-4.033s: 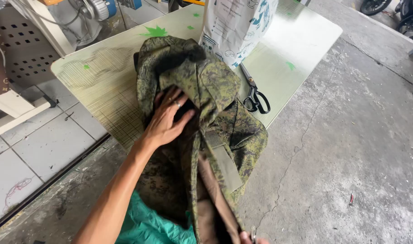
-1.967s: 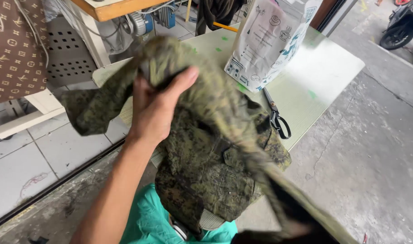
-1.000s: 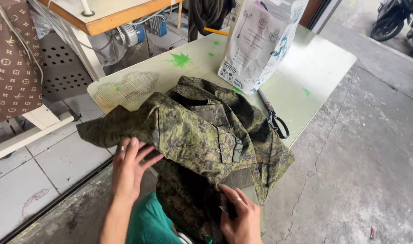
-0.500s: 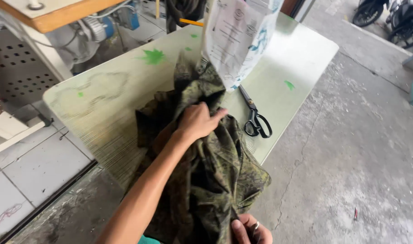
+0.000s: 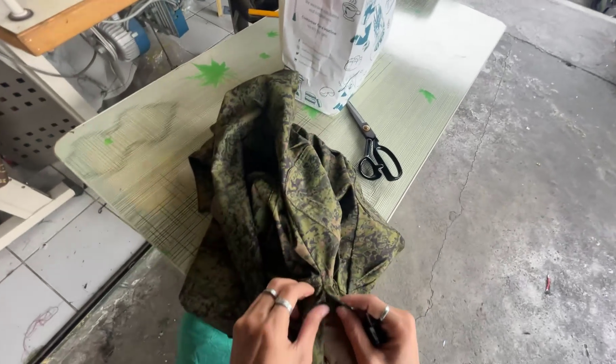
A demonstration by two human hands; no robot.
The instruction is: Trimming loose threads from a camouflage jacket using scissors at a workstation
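Pale green table (image 5: 153,155): same place, leaf marks visible. Camouflage garment (image 5: 288,195): bunched in heap on table's near end, lower edge hanging over toward person; half second ago left hand pressed on its middle, now heap lies free on top. White printed bag (image 5: 331,47): upright behind garment, touching it. Black scissors (image 5: 375,152): flat on table, just right of garment, unmoved. Left hand (image 5: 274,330): withdrawn to near hem, fingers pinching fabric. Right hand (image 5: 379,330): pinching same hem beside left; possibly small dark item in grip, unclear.
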